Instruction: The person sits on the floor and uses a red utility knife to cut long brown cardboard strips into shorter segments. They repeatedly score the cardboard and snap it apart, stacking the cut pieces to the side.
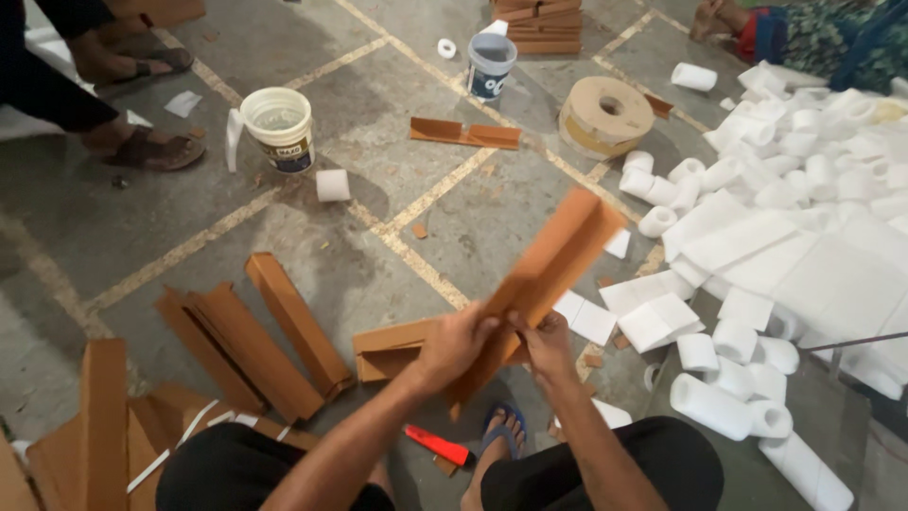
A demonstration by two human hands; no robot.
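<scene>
While both hands grip it near centre, the brown cardboard strip slants up to the right: left hand wrapped round it, right hand pinching its lower edge. Folding appears under way. Folded brown pieces lie left; white foam rolls crowd right; bare floor lies beyond.

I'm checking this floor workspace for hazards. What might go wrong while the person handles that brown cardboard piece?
The left hand and right hand both grip the folded cardboard piece at its lower end, so its stiff edges might cut a finger. The red cutter lies right by the person's sandalled foot and might get stepped on. White rolls scattered close by might roll underfoot.
</scene>
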